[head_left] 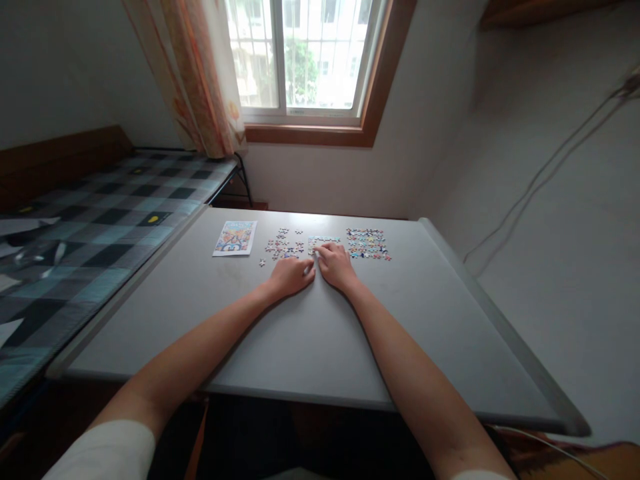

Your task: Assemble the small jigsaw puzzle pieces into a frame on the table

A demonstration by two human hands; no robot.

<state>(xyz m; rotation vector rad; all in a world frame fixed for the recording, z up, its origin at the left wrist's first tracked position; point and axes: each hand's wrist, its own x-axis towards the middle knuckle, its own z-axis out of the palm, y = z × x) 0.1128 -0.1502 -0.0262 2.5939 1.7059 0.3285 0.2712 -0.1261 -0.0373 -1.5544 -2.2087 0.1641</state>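
Observation:
Both my hands rest side by side on a grey table among small jigsaw pieces. My left hand is curled, knuckles up, with its fingertips at a piece I cannot make out. My right hand is pinched, its fingertips pressing on a short joined row of pieces. A loose scatter of pieces lies just beyond my left hand. A denser patch of colourful pieces lies to the right of my right hand. A printed picture card lies flat to the left.
A bed with a blue-and-black checked cover runs along the table's left edge. White walls stand behind and to the right, with a cable hanging on the right wall. A window and a curtain are at the back.

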